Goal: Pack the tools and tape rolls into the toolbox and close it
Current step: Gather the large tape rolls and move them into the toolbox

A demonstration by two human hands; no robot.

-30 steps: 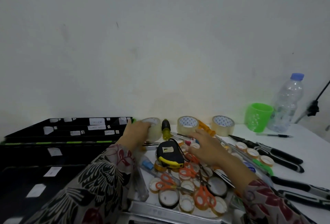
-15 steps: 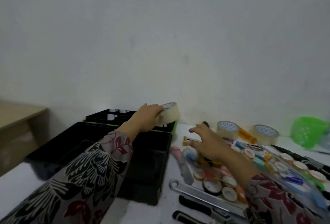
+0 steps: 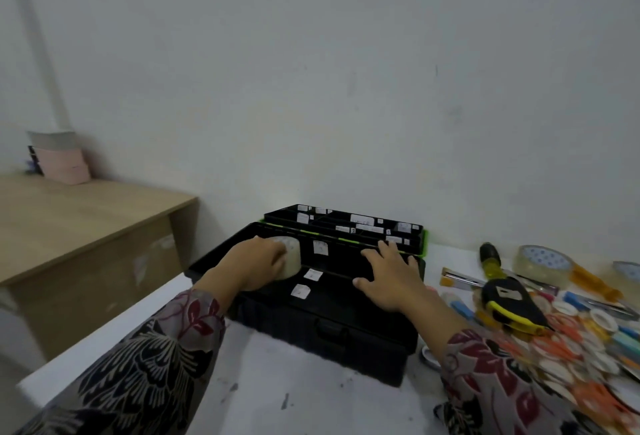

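A black toolbox (image 3: 325, 327) lies open on the white table, its lid tray with white labels raised behind. My left hand (image 3: 254, 266) grips a clear tape roll (image 3: 291, 259) inside the box's left end. Spread flat, my right hand (image 3: 389, 277) rests on the box's right part, fingers reaching its green-trimmed edge. To the right lie a black-and-yellow tape measure (image 3: 509, 301), a yellow-handled screwdriver (image 3: 491, 259), a clear tape roll (image 3: 542, 263), orange scissors (image 3: 554, 337) and several small tape rolls (image 3: 602, 318).
A wooden desk (image 3: 86, 223) with pink boxes (image 3: 64, 162) stands at the left, below table level. The white table's left edge (image 3: 114, 317) runs diagonally near the toolbox. A wall rises close behind the box.
My left hand carried the tape roll from above the box's rim down into the left end. My right hand left the tool pile and came to rest on the toolbox. The view swung left.
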